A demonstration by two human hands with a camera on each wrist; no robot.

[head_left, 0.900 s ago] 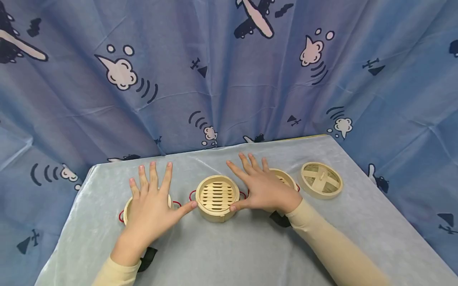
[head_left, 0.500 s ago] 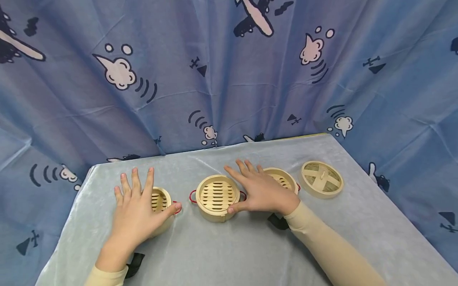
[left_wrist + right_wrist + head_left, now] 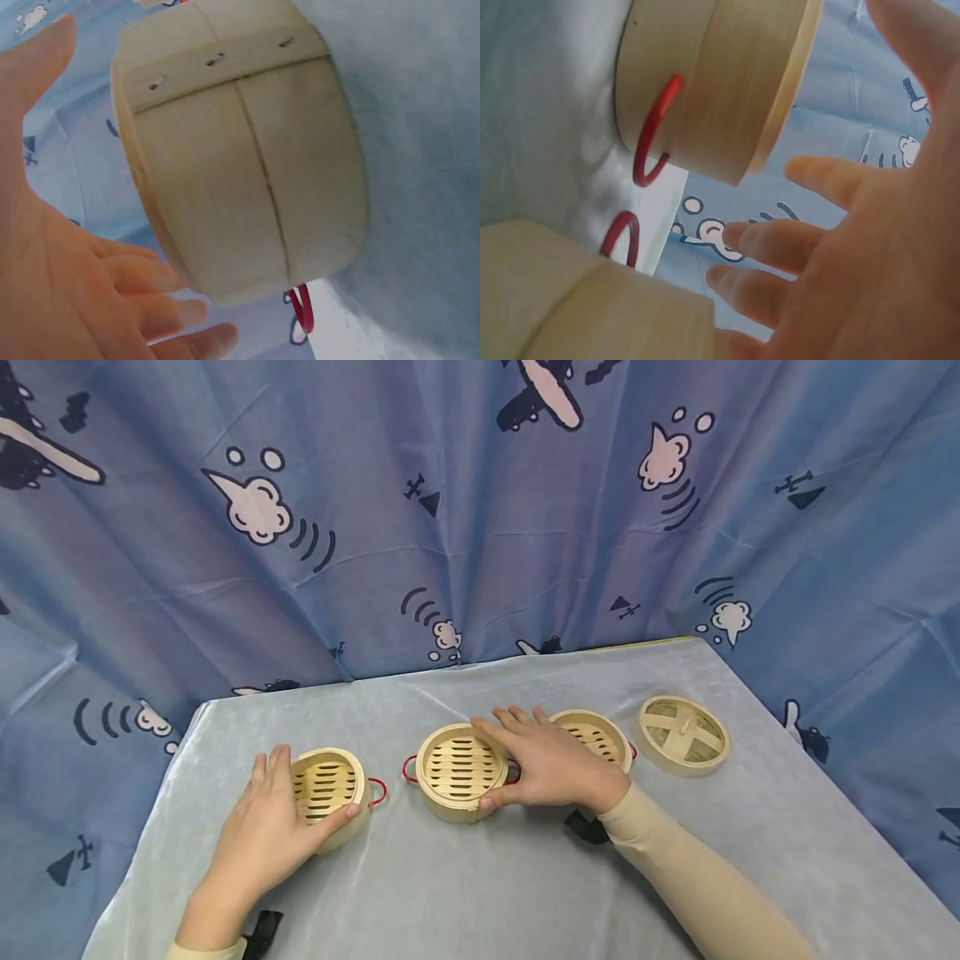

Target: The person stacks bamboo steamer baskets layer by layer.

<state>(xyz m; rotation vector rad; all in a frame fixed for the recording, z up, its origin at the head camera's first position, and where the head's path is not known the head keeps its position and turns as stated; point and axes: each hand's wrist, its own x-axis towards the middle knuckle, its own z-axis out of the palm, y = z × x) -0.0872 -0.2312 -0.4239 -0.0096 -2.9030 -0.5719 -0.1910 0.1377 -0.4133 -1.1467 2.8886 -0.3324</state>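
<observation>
Three small round bamboo steamer baskets with slatted bottoms and red side handles stand on the cloth-covered table. My left hand [image 3: 258,835] is at the near left side of the left basket [image 3: 328,785], fingers extended and thumb near its front rim. In the left wrist view, a gap shows between my thumb and the basket's wall [image 3: 240,165]; fingertip contact is unclear. My right hand [image 3: 547,768] reaches over the space between the middle basket [image 3: 456,770] and the right basket [image 3: 596,731], partly covering both. Its fingers are spread and grip nothing.
A round bamboo lid [image 3: 681,737] with crossed strips lies at the right of the row. Pale cloth covers the table [image 3: 525,893]. Behind and beside it hangs a blue curtain [image 3: 375,543] printed with planes and clouds.
My left hand has moved left and towards me, its fingers drawing closer together, uncovering more of the left basket. The right hand has lowered slightly over the middle basket. The baskets stay put.
</observation>
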